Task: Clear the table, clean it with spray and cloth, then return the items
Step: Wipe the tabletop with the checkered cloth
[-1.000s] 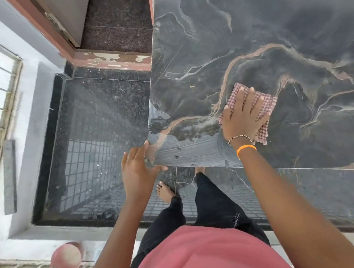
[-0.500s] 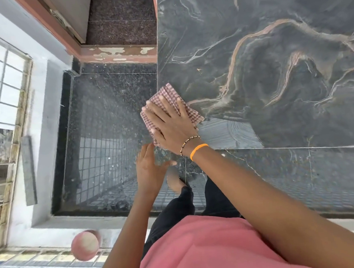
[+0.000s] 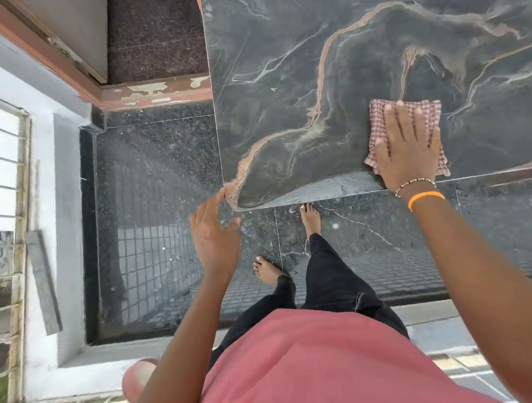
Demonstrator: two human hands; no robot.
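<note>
A dark marble-patterned table top (image 3: 329, 74) fills the upper right of the head view. A pink-and-white checked cloth (image 3: 377, 118) lies flat on it near the front edge. My right hand (image 3: 406, 144) presses on the cloth with fingers spread and straight. My left hand (image 3: 214, 231) hovers at the table's near left corner, fingers relaxed, its fingertips by the corner edge, holding nothing. No spray bottle or other table items are in view.
A glossy dark granite floor (image 3: 154, 207) lies left of and below the table. My bare feet (image 3: 310, 219) stand at the table's front edge. A doorway threshold (image 3: 160, 93) is at the back, a window grille (image 3: 0, 215) at left, a pink ball (image 3: 138, 377) low left.
My right hand has slid the cloth from the table's near left corner to the right along the front edge. My left hand has lifted slightly off the corner.
</note>
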